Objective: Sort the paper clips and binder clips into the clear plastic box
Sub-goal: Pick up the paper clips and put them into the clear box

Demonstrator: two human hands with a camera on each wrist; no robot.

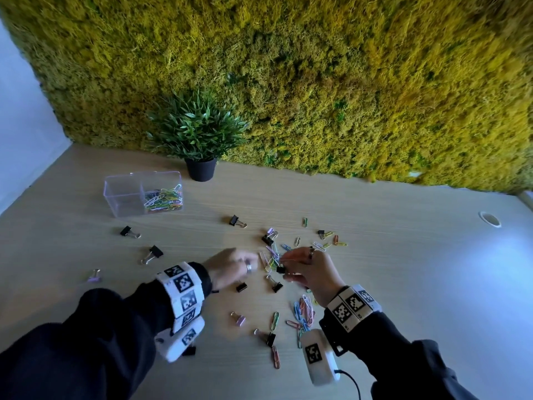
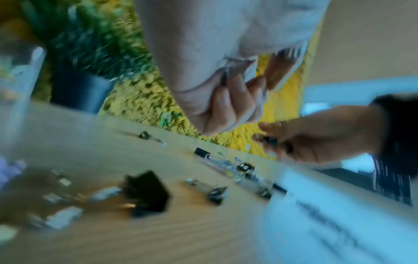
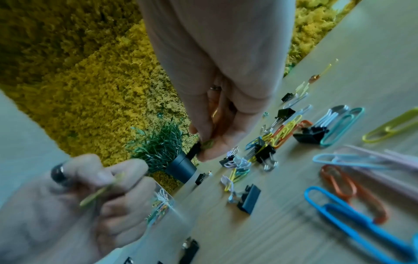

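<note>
Pale wood-grain worktop; yellow-green moss wall behind it; potted plant in a black pot at the back edge; cable grommet far right.

Clear plastic box stands back left, near the plant, well apart from both hands; two compartments, right one holds coloured paper clips, left one looks bare, though glare makes it hard to be sure.

Loose paper clips and black binder clips scattered across the middle of the worktop; a few pink binder clips among them; densest cluster lies between and just beyond the hands.

Right hand: fingers curled, thumb and fingertips pinching a small black binder clip held above the worktop; ring on one finger.

Left hand: blurred in the head view; right wrist view shows its fingers curled, pinching a thin yellow-green paper clip; dark ring on one finger; hands close together, not touching.
</note>
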